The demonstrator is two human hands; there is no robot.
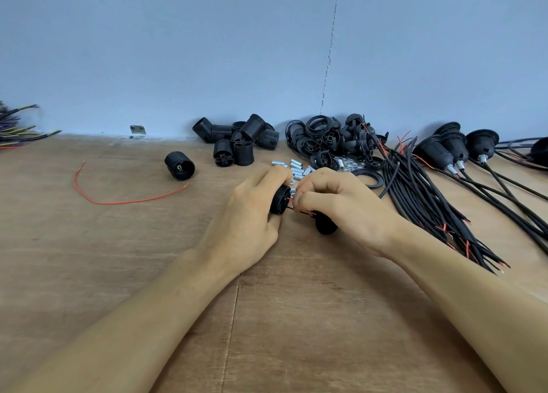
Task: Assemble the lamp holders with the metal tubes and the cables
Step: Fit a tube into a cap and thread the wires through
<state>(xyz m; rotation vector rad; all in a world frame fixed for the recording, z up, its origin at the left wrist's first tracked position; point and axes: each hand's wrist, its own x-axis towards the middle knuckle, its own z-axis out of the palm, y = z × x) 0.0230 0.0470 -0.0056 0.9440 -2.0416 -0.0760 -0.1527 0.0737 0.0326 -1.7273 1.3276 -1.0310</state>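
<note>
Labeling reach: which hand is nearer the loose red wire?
Left. The left hand holds a black lamp holder just right of the red wire; the right hand, pinching thin wires, lies farther right, beyond the left hand.

Your wooden tabletop (pixel 118 259) (a seam (pixel 234 303) runs across it toward you) meets a blue wall (pixel 178 51). A thin crack (pixel 329 51) climbs that wall. A small silvery bracket (pixel 138 132) sits at its foot.
</note>
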